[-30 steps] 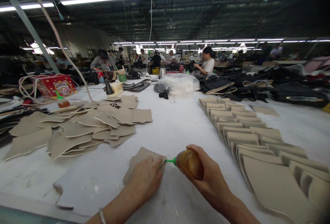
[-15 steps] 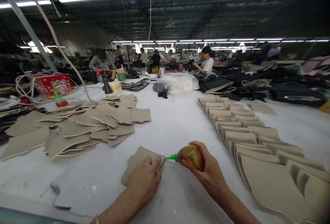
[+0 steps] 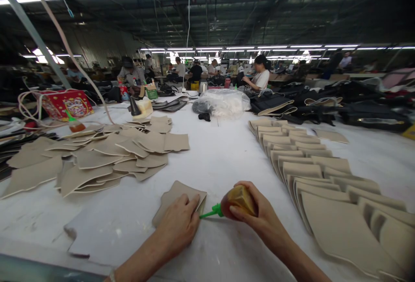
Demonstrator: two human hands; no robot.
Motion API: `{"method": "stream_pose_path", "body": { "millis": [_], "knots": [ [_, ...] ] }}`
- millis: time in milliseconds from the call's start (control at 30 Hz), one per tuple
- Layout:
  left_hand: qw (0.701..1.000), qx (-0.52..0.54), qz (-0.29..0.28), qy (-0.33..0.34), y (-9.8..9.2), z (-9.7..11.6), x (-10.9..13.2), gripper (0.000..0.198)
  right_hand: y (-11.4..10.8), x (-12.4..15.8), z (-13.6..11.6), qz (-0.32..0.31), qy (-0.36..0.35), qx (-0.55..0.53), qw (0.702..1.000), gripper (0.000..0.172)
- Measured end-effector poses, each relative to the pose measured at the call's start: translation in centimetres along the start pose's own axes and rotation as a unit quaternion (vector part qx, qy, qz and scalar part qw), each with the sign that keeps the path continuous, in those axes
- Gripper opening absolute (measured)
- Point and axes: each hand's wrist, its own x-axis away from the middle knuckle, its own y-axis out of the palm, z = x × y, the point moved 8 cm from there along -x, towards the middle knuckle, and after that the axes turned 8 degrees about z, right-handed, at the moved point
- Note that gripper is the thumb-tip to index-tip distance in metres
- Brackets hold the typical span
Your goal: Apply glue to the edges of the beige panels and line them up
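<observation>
My left hand [image 3: 178, 219] holds a beige padded piece [image 3: 170, 193] on the white table; its fingers lie over the piece, with the thumb near the right edge. That edge looks slightly raised or doubled. In my right hand [image 3: 259, 213] is a squeeze bottle [image 3: 240, 203] of amber liquid, tilted sideways. Its green nozzle [image 3: 212, 210] points left, the tip beside my left thumb at the piece's lower right edge. Whether the tip touches the piece is hard to tell.
On the left lies a loose heap of beige pieces [image 3: 110, 152]. Overlapping rows of folded beige pieces [image 3: 330, 213] run along the right. Farther back are a clear plastic bag [image 3: 227, 102], a second green-tipped bottle [image 3: 75, 124], a red box [image 3: 66, 104] and a seated person [image 3: 259, 76].
The bottle's nozzle has moved down and slightly left along the edge of the piece, from its right corner to beside my left thumb. My left hand has shifted slightly left.
</observation>
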Motion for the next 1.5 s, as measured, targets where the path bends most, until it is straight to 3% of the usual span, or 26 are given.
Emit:
{"method": "stream_pose_path", "body": {
  "millis": [200, 367, 500, 667, 800, 967, 1100, 1267, 1500],
  "knots": [
    [1.000, 0.007, 0.000, 0.007, 0.1, -0.1, 0.2, 0.049, -0.7, 0.0, 0.1, 0.039, -0.005, 0.012, 0.999, 0.044],
    [1.000, 0.012, 0.002, 0.009, 0.3, -0.3, 0.2, 0.047, 0.9, 0.9, -0.1, -0.042, 0.008, -0.029, 0.999, 0.042],
    [1.000, 0.005, -0.006, 0.011, 0.6, -0.4, 0.2, 0.048, 0.2, 1.1, -0.2, 0.003, 0.001, -0.017, 1.000, 0.043],
    [1.000, 0.008, -0.005, 0.017, 0.7, -0.5, 0.2, 0.047, 1.3, 1.7, -0.2, -0.058, 0.017, -0.032, 0.998, 0.045],
    [1.000, 0.006, -0.003, 0.018, 0.9, -0.5, 0.2, 0.048, 0.6, 1.9, -0.2, -0.010, 0.008, -0.023, 1.000, 0.044],
    [1.000, 0.012, -0.007, 0.012, 1.0, -0.5, 0.3, 0.048, 1.4, 2.4, 0.0, -0.071, 0.031, -0.061, 0.995, 0.045],
    [1.000, 0.011, -0.012, 0.010, 0.9, -0.4, 0.3, 0.048, 0.5, 2.1, 0.1, -0.034, 0.011, -0.041, 0.999, 0.044],
    [1.000, 0.007, -0.021, 0.007, 1.0, -0.4, 0.3, 0.048, 1.2, 2.5, 0.2, -0.083, 0.002, -0.048, 0.995, 0.049],
    [1.000, 0.022, -0.004, 0.020, 0.9, -0.5, 0.3, 0.048, 0.1, 2.0, 0.3, -0.050, -0.016, -0.027, 0.998, 0.046]
  ]
}}
